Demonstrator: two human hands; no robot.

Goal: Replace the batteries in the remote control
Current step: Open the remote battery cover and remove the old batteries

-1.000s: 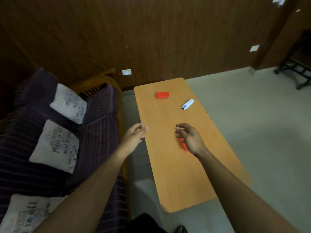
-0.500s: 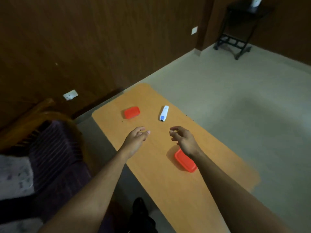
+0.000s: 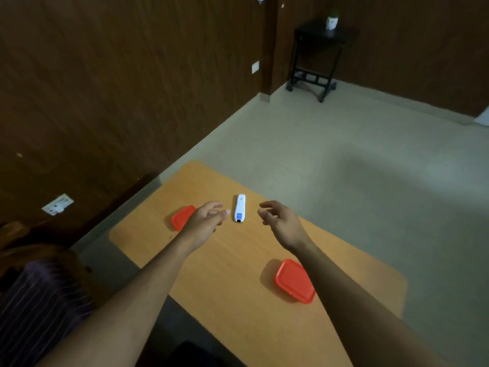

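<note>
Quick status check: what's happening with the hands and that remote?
Left hand and right hand open, empty. Remote flat on table between them, untouched. Nothing blocking.

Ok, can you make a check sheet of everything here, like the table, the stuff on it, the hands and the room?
Surface: orange table, bare wood top.
Job's things: white remote lies flat between the hands, untouched. No batteries seen.
Clutter: red box under the right forearm; a second red box partly hidden behind the left hand.
Grips: left hand and right hand hover either side of the remote, fingers loosely curled, holding nothing.
Cables: nothing seen.
Surroundings: wood wall, wall socket, pale floor, black stand in the corner, striped sofa.
</note>
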